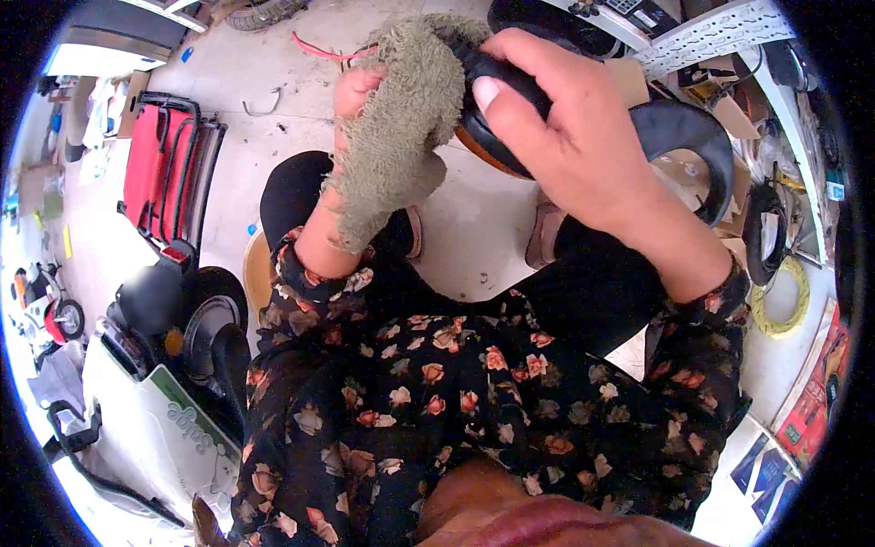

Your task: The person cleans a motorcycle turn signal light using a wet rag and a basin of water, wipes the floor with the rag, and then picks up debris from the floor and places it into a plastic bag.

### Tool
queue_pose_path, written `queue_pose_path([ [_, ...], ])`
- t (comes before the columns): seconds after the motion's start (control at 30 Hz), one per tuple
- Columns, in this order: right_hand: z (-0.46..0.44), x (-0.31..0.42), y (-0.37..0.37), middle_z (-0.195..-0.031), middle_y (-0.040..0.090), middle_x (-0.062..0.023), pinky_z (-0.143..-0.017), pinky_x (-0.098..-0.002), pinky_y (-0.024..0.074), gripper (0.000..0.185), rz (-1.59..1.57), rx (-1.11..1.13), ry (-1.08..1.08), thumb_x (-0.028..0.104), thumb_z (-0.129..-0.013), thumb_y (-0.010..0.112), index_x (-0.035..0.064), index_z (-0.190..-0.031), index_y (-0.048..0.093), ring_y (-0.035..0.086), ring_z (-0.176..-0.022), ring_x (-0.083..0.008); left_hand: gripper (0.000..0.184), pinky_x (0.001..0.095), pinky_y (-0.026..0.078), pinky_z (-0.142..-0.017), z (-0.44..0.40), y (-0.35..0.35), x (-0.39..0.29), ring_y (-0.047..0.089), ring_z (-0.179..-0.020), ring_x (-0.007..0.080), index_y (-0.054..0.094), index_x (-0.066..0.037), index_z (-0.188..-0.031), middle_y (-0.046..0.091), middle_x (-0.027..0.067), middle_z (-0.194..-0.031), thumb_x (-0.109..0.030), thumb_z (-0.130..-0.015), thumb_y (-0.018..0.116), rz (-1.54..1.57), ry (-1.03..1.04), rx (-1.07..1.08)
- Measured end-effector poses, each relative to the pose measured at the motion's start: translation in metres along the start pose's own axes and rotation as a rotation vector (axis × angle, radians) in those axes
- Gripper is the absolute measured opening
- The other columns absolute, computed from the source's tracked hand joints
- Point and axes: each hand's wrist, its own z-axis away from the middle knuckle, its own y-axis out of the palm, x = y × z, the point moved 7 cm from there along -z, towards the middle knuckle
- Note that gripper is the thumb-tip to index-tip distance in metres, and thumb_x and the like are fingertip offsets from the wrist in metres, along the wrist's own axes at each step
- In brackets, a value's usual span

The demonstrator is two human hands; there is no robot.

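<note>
My right hand (583, 137) is wrapped around a black, rounded object (497, 137) with an orange strip along its lower edge; its exact kind does not show. A worn grey-green cloth (401, 128) hangs over my left hand (354, 91) and presses against the left side of the black object. Most of my left fingers are hidden under the cloth, and the visible ones are curled. A thin red wire or cord (319, 50) sticks out to the left of the cloth. Both hands are raised in front of my knees.
On the right stand a metal shelf (720, 32), a black ring-shaped tyre or tube (720, 150) and a yellow coil (781, 299). To the left are a folded red chair (159, 173), black round parts (214, 314) and a white sack (169, 433). Debris lies on the floor (264, 118).
</note>
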Motion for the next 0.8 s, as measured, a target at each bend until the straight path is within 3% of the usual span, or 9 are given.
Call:
queue_pose_path([
  [0.07,0.002,-0.004,0.003,-0.083,0.06,-0.01,-0.07,-0.0311,0.0447,0.024,-0.125,0.153,0.176,0.02,-0.091,0.053,-0.0022,-0.1,0.056,0.056,-0.077,-0.0152,0.042,0.0385,0.055,-0.063,-0.002,-0.008,-0.006,0.066,-0.072,0.0297,0.058,0.004,-0.11,0.066,0.0182,-0.09,-0.027,-0.086,0.042,-0.076,-0.02,0.007],
  [0.17,0.004,-0.01,0.007,-0.086,0.061,-0.0051,-0.075,-0.0274,0.0454,0.027,-0.353,0.166,0.243,0.021,-0.092,0.054,-0.0018,-0.105,0.058,0.056,-0.083,-0.0094,0.04,0.0393,0.055,-0.063,0.003,-0.002,-0.012,0.066,-0.071,0.0307,0.058,0.006,-0.108,0.066,0.0186,-0.091,-0.024,-0.084,0.043,-0.035,-0.034,0.084],
  [0.23,0.003,-0.007,0.004,-0.088,0.063,-0.0048,-0.078,-0.0247,0.0448,0.029,-0.379,0.193,0.311,0.023,-0.092,0.054,-0.0016,-0.107,0.059,0.057,-0.086,-0.0101,0.038,0.0388,0.055,-0.063,0.008,0.006,-0.014,0.066,-0.071,0.0304,0.059,0.005,-0.106,0.066,0.0182,-0.09,-0.023,-0.084,0.046,0.012,-0.038,0.159],
  [0.33,0.007,-0.01,0.006,-0.085,0.064,-0.0107,-0.065,-0.024,0.0494,0.036,-0.577,0.253,0.372,0.031,-0.093,0.049,-0.0007,-0.104,0.06,0.061,-0.073,-0.014,0.033,0.0369,0.054,-0.062,0.012,0.011,-0.016,0.065,-0.07,0.0288,0.061,0.003,-0.102,0.066,0.0162,-0.088,-0.021,-0.081,0.051,-0.013,-0.017,0.182],
  [0.43,0.014,-0.009,0.019,-0.079,0.063,-0.0159,-0.044,-0.0264,0.05,0.048,-1.068,0.338,0.533,0.042,-0.094,0.039,-0.0016,-0.097,0.06,0.06,-0.052,-0.0185,0.029,0.0351,0.054,-0.061,0.012,0.014,-0.02,0.065,-0.068,0.0272,0.062,0.001,-0.097,0.067,0.0142,-0.085,-0.019,-0.078,0.056,-0.198,0.071,0.162],
  [0.53,0.018,-0.005,0.023,-0.079,0.063,-0.0152,-0.045,-0.025,0.0496,0.051,-1.254,0.281,0.677,0.043,-0.095,0.035,-0.0027,-0.098,0.059,0.06,-0.052,-0.0179,0.024,0.0332,0.053,-0.06,0.013,0.016,-0.026,0.065,-0.067,0.0256,0.064,0.0,-0.093,0.067,0.0122,-0.083,-0.017,-0.075,0.062,-0.511,0.231,0.095],
  [0.67,0.014,-0.013,0.02,-0.084,0.064,-0.015,-0.044,-0.0255,0.0496,0.048,-1.057,0.251,0.536,0.041,-0.094,0.039,-0.0026,-0.103,0.059,0.061,-0.056,-0.0174,0.02,0.0307,0.052,-0.058,0.024,0.026,-0.039,0.065,-0.065,0.0235,0.066,-0.003,-0.088,0.067,0.0096,-0.079,-0.014,-0.072,0.069,-0.943,0.609,-0.032],
  [0.8,0.009,-0.015,0.007,-0.082,0.064,-0.0096,-0.055,-0.0239,0.0497,0.04,-0.686,0.244,0.374,0.034,-0.094,0.047,-0.002,-0.105,0.06,0.061,-0.063,-0.0149,0.017,0.0283,0.051,-0.057,0.048,0.044,-0.047,0.065,-0.063,0.0214,0.068,-0.006,-0.082,0.067,0.007,-0.076,-0.012,-0.068,0.076,-1.323,1.086,-0.165],
])
